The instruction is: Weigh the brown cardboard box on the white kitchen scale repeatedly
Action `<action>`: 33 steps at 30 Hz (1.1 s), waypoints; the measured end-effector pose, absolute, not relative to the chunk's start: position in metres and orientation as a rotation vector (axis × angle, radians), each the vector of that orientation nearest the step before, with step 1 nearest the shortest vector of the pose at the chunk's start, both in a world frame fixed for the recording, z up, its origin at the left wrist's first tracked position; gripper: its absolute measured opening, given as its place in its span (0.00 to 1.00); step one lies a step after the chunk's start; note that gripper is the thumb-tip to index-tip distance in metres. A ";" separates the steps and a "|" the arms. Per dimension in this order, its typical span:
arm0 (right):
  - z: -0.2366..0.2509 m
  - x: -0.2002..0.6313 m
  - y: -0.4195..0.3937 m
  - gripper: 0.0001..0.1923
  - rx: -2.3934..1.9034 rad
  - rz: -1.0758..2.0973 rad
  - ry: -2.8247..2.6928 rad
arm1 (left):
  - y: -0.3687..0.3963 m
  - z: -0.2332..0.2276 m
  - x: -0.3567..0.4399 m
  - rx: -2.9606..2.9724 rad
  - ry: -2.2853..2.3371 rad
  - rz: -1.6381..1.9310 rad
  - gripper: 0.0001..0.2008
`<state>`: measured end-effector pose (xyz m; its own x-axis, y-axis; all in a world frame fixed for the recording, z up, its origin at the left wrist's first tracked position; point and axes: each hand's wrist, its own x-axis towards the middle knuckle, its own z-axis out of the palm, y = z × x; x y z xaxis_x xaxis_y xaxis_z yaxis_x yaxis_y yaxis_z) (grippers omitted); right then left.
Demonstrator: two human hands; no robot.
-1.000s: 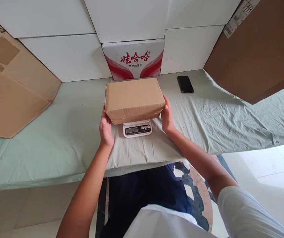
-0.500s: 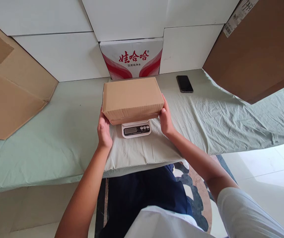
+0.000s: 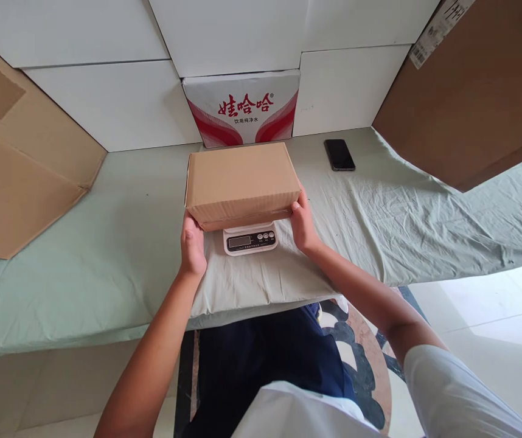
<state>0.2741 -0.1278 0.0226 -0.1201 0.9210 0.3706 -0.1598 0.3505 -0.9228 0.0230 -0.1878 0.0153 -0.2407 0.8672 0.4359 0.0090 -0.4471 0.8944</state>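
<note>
The left hand [image 3: 192,246] is pressing against the near left corner of the cardboard box [image 3: 241,182], and the right hand [image 3: 303,226] is gripping the near right corner, so the two hands are clamping the box between them. The box is sitting over the kitchen scale [image 3: 250,239], whose display and buttons are peeking out between the wrists. To do this well, I judge the box should be centred on the platform and kept level, with neither hand leaning on it while a reading is forming.

The platform is lying hidden under the box, so whether the box is resting fully on it is not showing. The digits on the display are too small to read. Beyond the right hand, a phone [image 3: 339,154] is lying on the green sheet [image 3: 119,243], well apart from the box. Beyond the box, a red-and-white carton [image 3: 243,109] is being partly covered by it.
</note>
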 end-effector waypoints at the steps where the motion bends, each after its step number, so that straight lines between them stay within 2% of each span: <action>1: 0.025 0.274 -0.127 0.39 -0.757 1.083 -1.375 | -0.187 0.019 0.022 1.391 1.076 1.753 0.41; 6: 0.046 0.269 -0.099 0.41 -0.679 1.014 -1.411 | -0.159 0.043 0.013 1.398 0.977 1.761 0.42; 9: 0.051 0.258 -0.057 0.41 -0.600 0.946 -1.404 | -0.121 0.050 0.003 1.347 0.920 1.799 0.38; 11: 0.046 0.248 -0.025 0.42 -0.596 0.907 -1.412 | -0.090 0.048 -0.003 1.316 0.907 1.803 0.38; 15: 0.023 0.230 0.024 0.44 -0.659 0.904 -1.354 | -0.036 0.027 -0.010 1.204 0.955 1.821 0.46; 17: 0.012 0.225 0.035 0.45 -0.706 0.916 -1.313 | -0.020 0.014 -0.012 1.132 1.017 1.827 0.48; 22: -0.004 0.222 0.040 0.45 -0.784 0.979 -1.288 | -0.008 -0.009 -0.017 1.077 1.066 1.810 0.47; 33: -0.002 0.224 0.038 0.46 -0.767 1.039 -1.232 | -0.010 -0.013 -0.018 1.116 1.058 1.798 0.48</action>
<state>0.2244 0.0378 -0.0023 0.0114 0.9285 0.3712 -0.2094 0.3652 -0.9071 -0.0177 -0.0098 -0.0131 -0.3325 0.8937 0.3012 -0.1705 -0.3711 0.9128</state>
